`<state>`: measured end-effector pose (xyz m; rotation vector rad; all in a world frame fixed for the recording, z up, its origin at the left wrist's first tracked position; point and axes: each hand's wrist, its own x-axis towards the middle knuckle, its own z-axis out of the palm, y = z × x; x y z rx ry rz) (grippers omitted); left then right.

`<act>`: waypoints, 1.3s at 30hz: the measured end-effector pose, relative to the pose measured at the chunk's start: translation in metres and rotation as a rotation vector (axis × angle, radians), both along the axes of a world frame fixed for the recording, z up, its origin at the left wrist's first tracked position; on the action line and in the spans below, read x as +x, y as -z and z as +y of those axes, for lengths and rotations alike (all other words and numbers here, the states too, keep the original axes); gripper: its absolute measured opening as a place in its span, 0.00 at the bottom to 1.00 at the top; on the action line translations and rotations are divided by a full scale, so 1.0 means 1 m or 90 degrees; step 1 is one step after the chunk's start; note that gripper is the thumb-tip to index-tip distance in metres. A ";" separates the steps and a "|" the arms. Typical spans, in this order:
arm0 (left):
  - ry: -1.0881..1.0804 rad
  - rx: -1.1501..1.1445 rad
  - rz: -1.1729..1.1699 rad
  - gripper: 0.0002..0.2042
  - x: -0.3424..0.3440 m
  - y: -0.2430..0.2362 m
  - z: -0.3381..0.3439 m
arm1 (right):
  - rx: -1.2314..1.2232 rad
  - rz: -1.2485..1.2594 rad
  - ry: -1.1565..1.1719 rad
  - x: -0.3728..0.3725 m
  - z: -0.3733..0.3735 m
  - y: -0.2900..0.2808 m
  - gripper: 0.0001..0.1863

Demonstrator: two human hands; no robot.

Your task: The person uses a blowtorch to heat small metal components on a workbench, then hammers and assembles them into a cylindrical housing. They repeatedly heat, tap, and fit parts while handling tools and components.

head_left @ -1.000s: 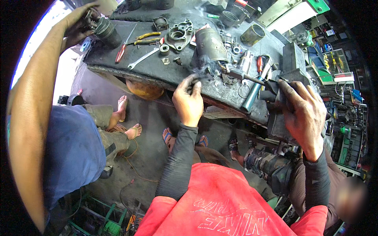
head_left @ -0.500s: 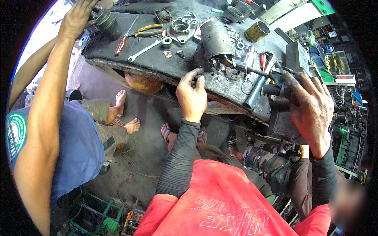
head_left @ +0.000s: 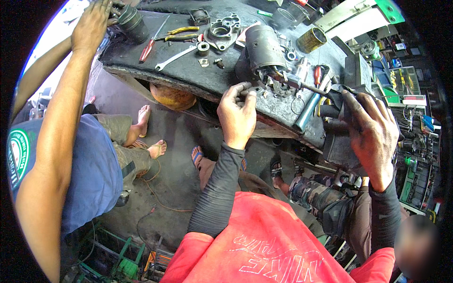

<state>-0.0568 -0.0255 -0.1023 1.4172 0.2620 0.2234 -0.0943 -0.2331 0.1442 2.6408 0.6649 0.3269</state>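
Observation:
A dark metal motor housing (head_left: 265, 47) rests on the workbench, with wires and brush parts showing at its near end. Close in front of it is my left hand (head_left: 237, 115), thumb and fingertips pinched together; whatever is between them is too small to make out. My right hand (head_left: 375, 129) is closed round the black handle of what looks like a soldering iron (head_left: 311, 88). Its long shaft points left, and the tip is among the wires at the motor's near end. The fingers partly hide the handle.
On the dark bench (head_left: 181, 78) lie a red screwdriver (head_left: 147, 51), yellow-handled pliers (head_left: 181, 34), a wrench (head_left: 175, 59), a cast housing (head_left: 223, 33) and a rusty can (head_left: 311, 39). At left, a co-worker's hand (head_left: 92, 28) touches a dark cylinder (head_left: 131, 23). Another person's camouflage-clad leg (head_left: 309, 193) is at lower right.
My left hand has shifted slightly right, still pinched. The iron's shaft has moved a little left, further in among the motor's wires. The view has shifted slightly.

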 end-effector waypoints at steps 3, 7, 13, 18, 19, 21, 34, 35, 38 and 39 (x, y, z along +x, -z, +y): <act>-0.051 0.123 -0.083 0.11 -0.003 -0.018 0.002 | -0.003 -0.010 -0.003 -0.001 -0.003 0.004 0.29; -0.047 0.156 -0.103 0.11 -0.002 -0.042 0.001 | -0.007 0.013 0.025 -0.004 -0.004 0.003 0.35; -0.040 0.148 -0.094 0.12 -0.002 -0.053 -0.002 | -0.047 -0.013 -0.024 -0.002 0.000 -0.001 0.35; -0.044 0.222 -0.152 0.13 -0.002 -0.060 -0.009 | -0.064 -0.003 -0.061 0.004 -0.003 -0.005 0.34; -0.044 0.225 -0.161 0.14 0.001 -0.061 -0.010 | -0.064 0.000 -0.060 0.005 -0.004 -0.004 0.34; -0.035 0.239 -0.168 0.15 0.006 -0.066 -0.011 | -0.064 0.003 -0.064 0.007 -0.005 -0.003 0.35; 0.032 0.288 -0.157 0.13 0.014 -0.077 -0.010 | -0.055 0.006 -0.068 0.010 -0.013 -0.003 0.34; 0.045 0.277 -0.144 0.13 0.015 -0.077 -0.010 | -0.059 0.003 -0.063 0.011 -0.012 -0.002 0.32; 0.042 0.297 -0.169 0.12 0.016 -0.078 -0.010 | -0.063 0.014 -0.055 0.010 -0.012 -0.005 0.32; 0.048 0.316 -0.157 0.11 0.016 -0.079 -0.011 | -0.060 0.030 -0.036 0.010 -0.011 -0.005 0.32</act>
